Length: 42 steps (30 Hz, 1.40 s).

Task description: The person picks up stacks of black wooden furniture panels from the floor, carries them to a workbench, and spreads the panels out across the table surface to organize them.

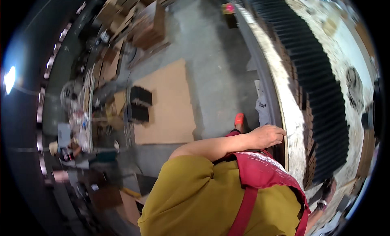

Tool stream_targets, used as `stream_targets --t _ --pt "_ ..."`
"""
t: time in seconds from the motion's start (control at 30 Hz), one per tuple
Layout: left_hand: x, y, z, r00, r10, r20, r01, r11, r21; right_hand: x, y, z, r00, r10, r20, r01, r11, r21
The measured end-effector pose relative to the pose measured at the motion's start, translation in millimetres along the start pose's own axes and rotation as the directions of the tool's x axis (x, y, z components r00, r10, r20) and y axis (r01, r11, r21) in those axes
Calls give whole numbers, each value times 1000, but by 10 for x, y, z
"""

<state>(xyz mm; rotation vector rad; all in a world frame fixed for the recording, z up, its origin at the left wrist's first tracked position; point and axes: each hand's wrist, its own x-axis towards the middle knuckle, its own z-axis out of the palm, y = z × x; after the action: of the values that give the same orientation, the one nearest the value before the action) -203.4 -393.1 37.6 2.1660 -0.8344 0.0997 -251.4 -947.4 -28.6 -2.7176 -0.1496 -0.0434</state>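
Note:
I wear a mustard shirt and a red apron point(260, 171). My left hand point(267, 135) reaches to the rounded edge of a long worktable point(284, 94), and its fingers curl over that edge. My orange shoe point(239, 118) stands on the grey concrete floor just beside the hand. At the lower right only the wrist of my right hand point(323, 203) shows, with a band on it, next to the table; its fingers are hidden. A long row of dark ribbed pieces point(321, 94) lies along the table, with brown stacks point(301, 102) beside it.
A large cardboard sheet point(166, 102) lies on the floor to the left, with two black stacks point(140, 102) at its edge. Cardboard boxes point(148, 27) are piled further back. A cluttered bench point(79, 126) runs along the left. A small box with a pink top point(228, 9) stands by the table's far end.

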Motion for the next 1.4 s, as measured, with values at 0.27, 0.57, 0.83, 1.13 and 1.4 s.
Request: stream_targets --t 0.27,0.57,0.83,1.13,1.4 --pt "-1463 -209 -83 857 -486 -172 494 870 1 738 210 -608 426 397 813 -903 247 352" --pt "-3338 -145 -150 550 -807 -215 801 583 -136 1006 -847 -840 849 520 -94 -503 850 157" --pt "-5606 372 -281 317 -941 -118 939 329 -98 2041 -2743 111 995 0 103 -37 933 357" --pt "-7597 683 62 -476 -851 -223 583 -116 -804 938 -6052 1891 710 -395 583 371 913 168" --pt "-7919 989 656 -684 -700 -204 574 -345 -743 454 -7362 2387 401 -24 916 553 804 -220"
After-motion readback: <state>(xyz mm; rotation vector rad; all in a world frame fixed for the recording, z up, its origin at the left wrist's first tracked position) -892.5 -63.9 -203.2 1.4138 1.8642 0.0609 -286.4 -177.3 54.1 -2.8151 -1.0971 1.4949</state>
